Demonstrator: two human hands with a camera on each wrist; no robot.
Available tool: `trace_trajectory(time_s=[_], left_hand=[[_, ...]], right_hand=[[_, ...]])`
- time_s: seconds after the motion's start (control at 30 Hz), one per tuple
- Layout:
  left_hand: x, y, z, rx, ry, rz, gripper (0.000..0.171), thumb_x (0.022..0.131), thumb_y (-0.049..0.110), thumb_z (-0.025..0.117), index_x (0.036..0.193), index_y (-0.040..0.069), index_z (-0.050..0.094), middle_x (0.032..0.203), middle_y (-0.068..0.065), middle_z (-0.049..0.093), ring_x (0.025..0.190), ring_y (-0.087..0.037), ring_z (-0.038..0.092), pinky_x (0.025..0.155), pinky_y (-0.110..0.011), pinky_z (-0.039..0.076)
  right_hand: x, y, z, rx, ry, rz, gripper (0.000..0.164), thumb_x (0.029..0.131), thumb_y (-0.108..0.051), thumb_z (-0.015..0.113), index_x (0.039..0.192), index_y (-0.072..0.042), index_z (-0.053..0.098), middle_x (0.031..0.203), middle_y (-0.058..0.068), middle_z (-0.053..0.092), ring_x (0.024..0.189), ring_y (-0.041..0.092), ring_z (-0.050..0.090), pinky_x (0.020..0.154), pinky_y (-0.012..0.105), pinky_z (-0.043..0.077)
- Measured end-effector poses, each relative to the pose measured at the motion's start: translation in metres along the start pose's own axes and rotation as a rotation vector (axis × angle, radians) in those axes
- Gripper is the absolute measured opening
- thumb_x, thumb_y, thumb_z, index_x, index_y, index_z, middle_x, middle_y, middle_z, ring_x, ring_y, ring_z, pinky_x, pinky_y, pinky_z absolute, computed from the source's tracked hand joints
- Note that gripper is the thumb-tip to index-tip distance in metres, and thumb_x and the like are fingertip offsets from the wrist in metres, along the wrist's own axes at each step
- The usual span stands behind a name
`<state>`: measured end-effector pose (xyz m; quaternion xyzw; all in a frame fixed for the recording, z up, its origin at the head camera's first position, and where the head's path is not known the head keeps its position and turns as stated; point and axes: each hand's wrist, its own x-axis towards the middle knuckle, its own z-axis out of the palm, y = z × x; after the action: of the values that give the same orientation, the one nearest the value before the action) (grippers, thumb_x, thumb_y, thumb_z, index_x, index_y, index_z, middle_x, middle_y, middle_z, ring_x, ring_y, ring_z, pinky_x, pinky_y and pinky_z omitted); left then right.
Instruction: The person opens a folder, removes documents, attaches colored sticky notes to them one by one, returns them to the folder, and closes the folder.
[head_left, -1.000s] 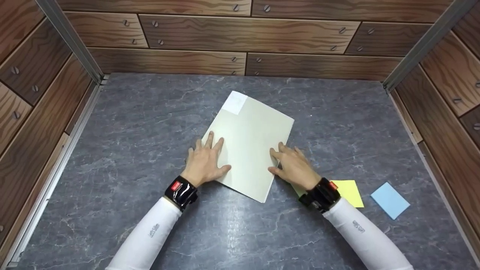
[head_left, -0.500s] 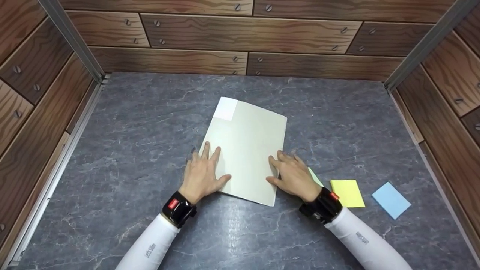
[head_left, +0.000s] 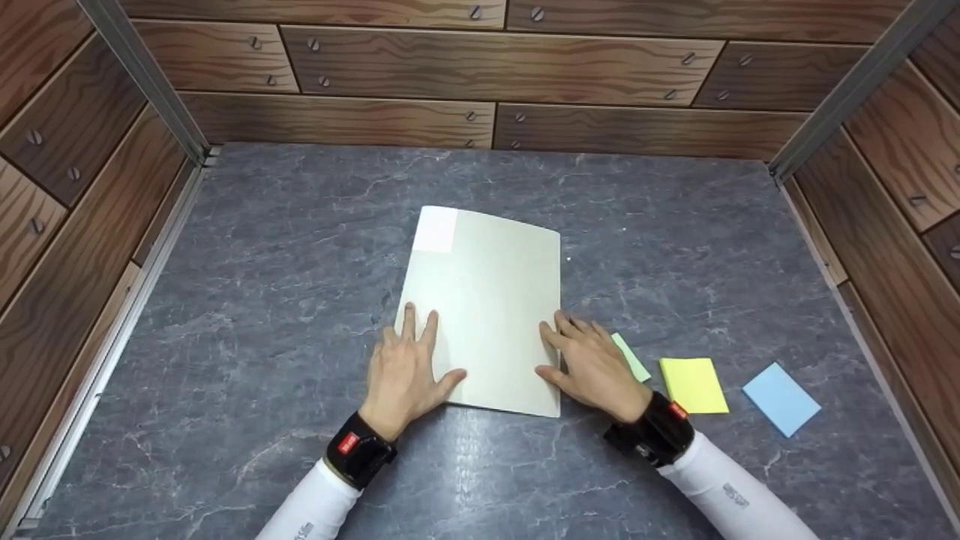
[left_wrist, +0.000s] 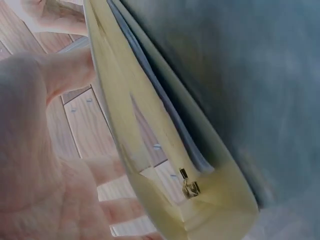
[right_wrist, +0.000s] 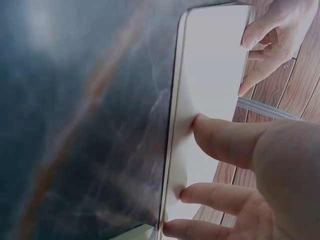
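Wood-grain panels (head_left: 495, 67) printed with slotted screws stand behind and along both sides, joined by grey metal corner posts (head_left: 146, 75). The table (head_left: 247, 300) is marbled slate-grey with pale veins; white glare (head_left: 465, 457) streaks its near middle.

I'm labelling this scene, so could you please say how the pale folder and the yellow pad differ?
The pale folder is larger than the yellow pad. The pale folder is oblong with a white patch in one corner; the yellow pad is nearly square and plain on top. The left hand and right hand touch the pale folder, while neither touches the yellow pad. Both items lie on the grey table.
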<state>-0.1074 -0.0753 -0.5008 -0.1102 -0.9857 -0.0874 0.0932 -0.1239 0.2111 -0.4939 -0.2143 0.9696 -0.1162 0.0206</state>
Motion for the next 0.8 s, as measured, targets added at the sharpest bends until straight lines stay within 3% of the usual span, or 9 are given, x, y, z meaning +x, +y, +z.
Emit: trace_trajectory(time_s=[0.3,0.53,0.7,0.8], left_hand=[[-0.010,0.018,0.005,0.039,0.053,-0.026,0.095,0.077,0.072,0.073,0.146,0.009,0.057,0.149,-0.030,0.053,0.099,-0.044,0.067,0.070,-0.043,0.063],[-0.015,0.029,0.007,0.088,0.046,-0.016,0.096,0.077,0.075,0.072,0.144,0.008,0.059,0.148,-0.030,0.054,0.107,-0.049,0.066,0.081,-0.047,0.064],[-0.018,0.032,0.006,0.098,0.034,0.007,0.096,0.078,0.076,0.070,0.145,0.008,0.058,0.148,-0.031,0.053,0.107,-0.048,0.067,0.081,-0.047,0.064],[-0.019,0.030,0.004,0.076,0.016,0.014,0.096,0.079,0.075,0.069,0.147,0.009,0.056,0.151,-0.030,0.051,0.118,-0.049,0.063,0.087,-0.050,0.062]], right_hand=[[-0.013,0.001,0.000,0.007,0.012,-0.035,0.068,0.093,-0.039,0.075,0.146,0.000,0.055,0.153,0.031,0.048,0.140,0.051,0.048,0.116,0.061,0.042],[-0.027,-0.005,-0.001,0.028,-0.008,-0.043,0.069,0.091,-0.041,0.077,0.144,-0.001,0.057,0.153,0.031,0.046,0.141,0.050,0.048,0.114,0.063,0.043],[-0.036,-0.011,-0.001,0.084,-0.053,-0.036,0.074,0.088,-0.045,0.078,0.146,-0.004,0.057,0.157,0.030,0.042,0.145,0.049,0.043,0.116,0.063,0.041],[-0.041,-0.011,-0.002,0.098,-0.065,-0.053,0.078,0.086,-0.045,0.080,0.148,-0.006,0.055,0.159,0.029,0.039,0.147,0.048,0.041,0.118,0.062,0.039]])
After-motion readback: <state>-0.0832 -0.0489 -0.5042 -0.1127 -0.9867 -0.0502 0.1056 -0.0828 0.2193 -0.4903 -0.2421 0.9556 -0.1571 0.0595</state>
